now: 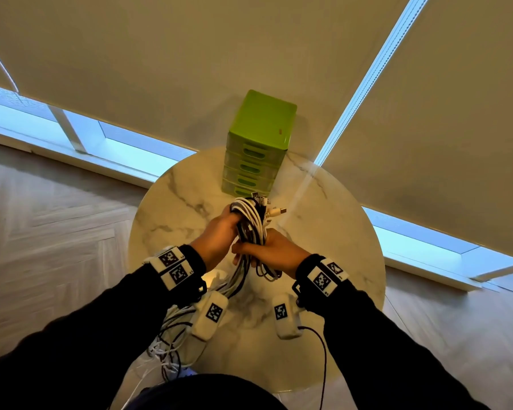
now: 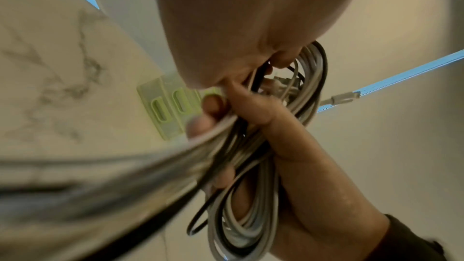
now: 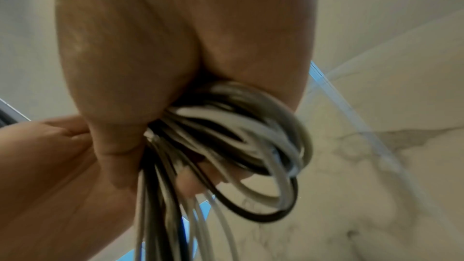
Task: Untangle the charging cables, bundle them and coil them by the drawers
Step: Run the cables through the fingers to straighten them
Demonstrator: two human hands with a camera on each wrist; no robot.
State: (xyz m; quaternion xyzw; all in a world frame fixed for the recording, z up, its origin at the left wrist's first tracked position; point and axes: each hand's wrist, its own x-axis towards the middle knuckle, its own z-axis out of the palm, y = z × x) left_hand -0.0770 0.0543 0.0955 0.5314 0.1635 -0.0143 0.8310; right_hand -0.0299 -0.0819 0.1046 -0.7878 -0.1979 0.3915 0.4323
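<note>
Fingers [image 2: 213, 106] of both hands curl tight round the charging cable bundle [image 1: 251, 223]: left hand [image 1: 216, 236] grips its far loops, right hand [image 1: 274, 250] its near part. White and black cords, USB plugs poking out far end, loose tails trailing near-left off the marble table [image 1: 338, 232], held just near of the green drawers [image 1: 256, 149].

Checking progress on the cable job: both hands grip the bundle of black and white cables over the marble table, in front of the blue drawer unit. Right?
Not quite: the drawer unit is green, as the head view shows. The rest holds: left hand and right hand grip the cable bundle over the marble table.
</note>
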